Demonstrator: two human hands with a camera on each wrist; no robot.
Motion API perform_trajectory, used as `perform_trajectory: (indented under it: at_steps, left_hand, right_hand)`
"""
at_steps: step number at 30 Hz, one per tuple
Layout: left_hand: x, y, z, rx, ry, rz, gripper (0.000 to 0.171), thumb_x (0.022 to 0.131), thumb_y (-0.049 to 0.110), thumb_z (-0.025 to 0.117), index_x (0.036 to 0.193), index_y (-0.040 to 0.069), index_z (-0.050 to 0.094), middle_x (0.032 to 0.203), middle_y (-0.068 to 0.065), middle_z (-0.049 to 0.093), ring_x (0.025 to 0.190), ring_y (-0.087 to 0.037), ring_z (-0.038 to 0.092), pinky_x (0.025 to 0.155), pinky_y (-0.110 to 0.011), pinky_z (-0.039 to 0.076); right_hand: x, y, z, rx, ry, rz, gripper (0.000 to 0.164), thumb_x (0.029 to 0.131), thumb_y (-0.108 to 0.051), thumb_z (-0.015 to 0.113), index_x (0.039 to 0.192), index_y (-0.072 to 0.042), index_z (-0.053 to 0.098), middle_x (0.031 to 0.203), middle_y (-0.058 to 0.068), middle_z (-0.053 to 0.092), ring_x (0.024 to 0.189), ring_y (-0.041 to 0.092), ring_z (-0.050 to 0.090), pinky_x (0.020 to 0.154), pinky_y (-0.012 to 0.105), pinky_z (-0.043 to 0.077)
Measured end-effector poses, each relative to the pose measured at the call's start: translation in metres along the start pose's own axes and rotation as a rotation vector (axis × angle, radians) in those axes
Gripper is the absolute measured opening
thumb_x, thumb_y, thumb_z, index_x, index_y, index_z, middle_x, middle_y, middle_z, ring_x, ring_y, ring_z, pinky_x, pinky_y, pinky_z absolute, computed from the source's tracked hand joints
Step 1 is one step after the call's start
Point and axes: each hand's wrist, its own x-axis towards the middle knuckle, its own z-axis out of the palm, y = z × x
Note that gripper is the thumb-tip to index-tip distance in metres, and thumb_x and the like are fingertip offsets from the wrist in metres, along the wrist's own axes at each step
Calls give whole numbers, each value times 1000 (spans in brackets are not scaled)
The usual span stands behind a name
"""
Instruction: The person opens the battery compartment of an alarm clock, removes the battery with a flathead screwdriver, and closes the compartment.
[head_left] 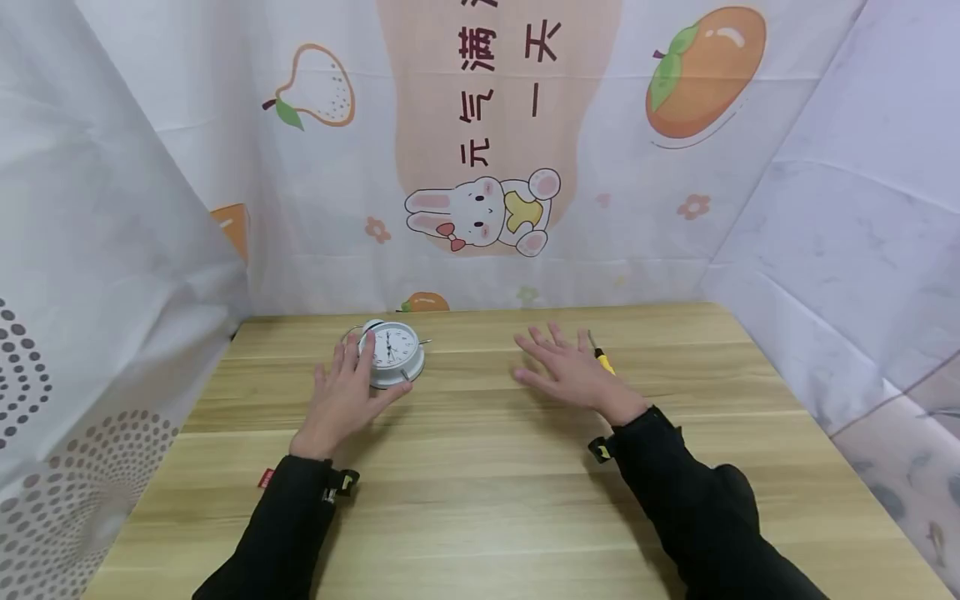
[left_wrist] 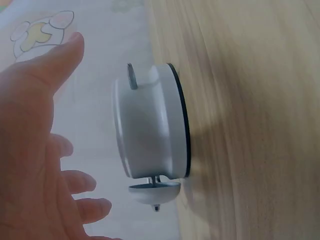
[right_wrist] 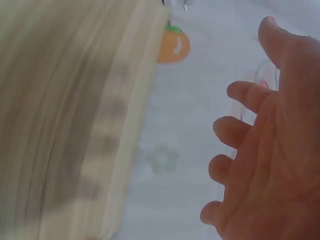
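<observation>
A white twin-bell alarm clock lies on its back at the rear left of the wooden table, dial facing up. My left hand hovers close beside it with fingers spread, overlapping its left edge in the head view. In the left wrist view, a gap separates the hand from the clock's side, where a leg and one bell show. Over the table's right half, my right hand is held with spread fingers and nothing in it. Just beyond it lies a screwdriver with a yellow and black handle, partly hidden by the hand.
The wooden table ends at a printed white curtain behind, with more cloth at both sides. A small red tag shows at the left, beside the left sleeve.
</observation>
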Motion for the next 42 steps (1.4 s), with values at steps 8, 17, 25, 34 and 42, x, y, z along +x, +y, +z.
perform_trajectory:
  at_steps: [8, 17, 25, 34, 42]
  left_hand:
    - [2, -11, 4, -82, 14, -10, 115, 86, 69, 67, 161, 0, 12, 164, -24, 17, 147, -52, 18, 105, -78, 22]
    - [9, -10, 4, -178, 20, -16, 123, 82, 67, 73, 162, -1, 8, 163, -27, 18, 147, -45, 25, 113, -63, 29]
    - [15, -10, 2, -199, 3, -74, 129, 76, 74, 73, 161, 0, 10, 163, -27, 17, 145, -45, 29, 109, -63, 35]
    - [27, -4, 3, -194, -19, -158, 135, 71, 74, 78, 161, 0, 10, 161, -27, 20, 144, -45, 28, 109, -63, 35]
    - [34, -7, 5, -142, -47, -181, 137, 69, 74, 79, 160, -2, 12, 161, -29, 19, 144, -48, 27, 106, -65, 38]
  right_hand:
    - [35, -27, 11, 68, -72, -90, 75, 102, -62, 45, 161, -18, 31, 165, 11, 26, 153, 36, 12, 119, 62, 1]
    - [79, -55, 22, 245, -55, -69, 64, 105, -45, 53, 157, -11, 38, 150, 9, 52, 127, 25, 57, 112, 42, 39]
    - [107, -67, 39, 350, -52, 23, 54, 106, -32, 55, 151, -3, 47, 146, 15, 55, 125, 30, 59, 105, 42, 46]
    - [129, -78, 53, 478, -41, 113, 51, 106, -29, 55, 148, 0, 50, 139, 15, 60, 130, 30, 54, 109, 44, 42]
    - [142, -84, 64, 578, -62, 154, 51, 106, -25, 54, 147, 4, 48, 136, 18, 61, 124, 29, 57, 107, 42, 44]
